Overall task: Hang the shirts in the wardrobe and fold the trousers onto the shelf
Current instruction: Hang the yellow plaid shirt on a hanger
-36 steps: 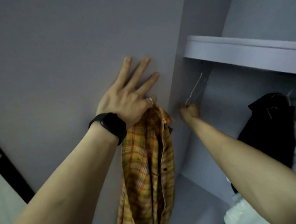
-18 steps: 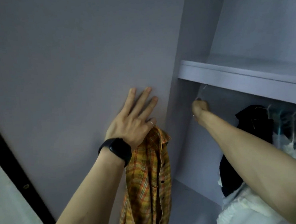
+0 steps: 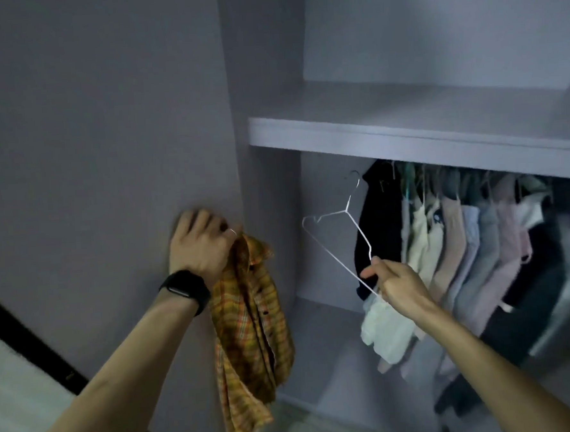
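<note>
Right of your right grip [image 3: 398, 282] a packed row of hanging clothes [image 3: 462, 248] in pale cream, pink, grey and dark cloth fills the space under the thick, flat-fronted grey shelf [image 3: 405, 135]. A black garment [image 3: 377, 217] hangs at the row's left end, just above and behind that grip. The right grip pinches the lower right corner of a thin white wire hanger [image 3: 342, 242] between thumb and fingers. The hanger tilts up and to the left from the grip, and its hook rises just beside the black garment and just below the shelf's front edge. Between your two grips stands the wardrobe's smooth grey side panel [image 3: 265, 183], with its vertical front edge just right of your left grip [image 3: 202, 244]. The left grip wears a black wristband [image 3: 184, 288] and a thin ring [image 3: 233, 231]. It is clenched round the collar end of a crumpled yellow-and-orange plaid shirt [image 3: 250, 324] and lies close against the plain matte grey wall [image 3: 98, 127]; whether it touches, you cannot tell. The shirt hangs limp straight down below that grip, outside the wardrobe opening. Open room lies left of the hanger, between it and the side panel, and below it down to the bare grey wardrobe floor [image 3: 325, 353]. A dark strip [image 3: 17, 332] runs diagonally well below and left of the left grip.
</note>
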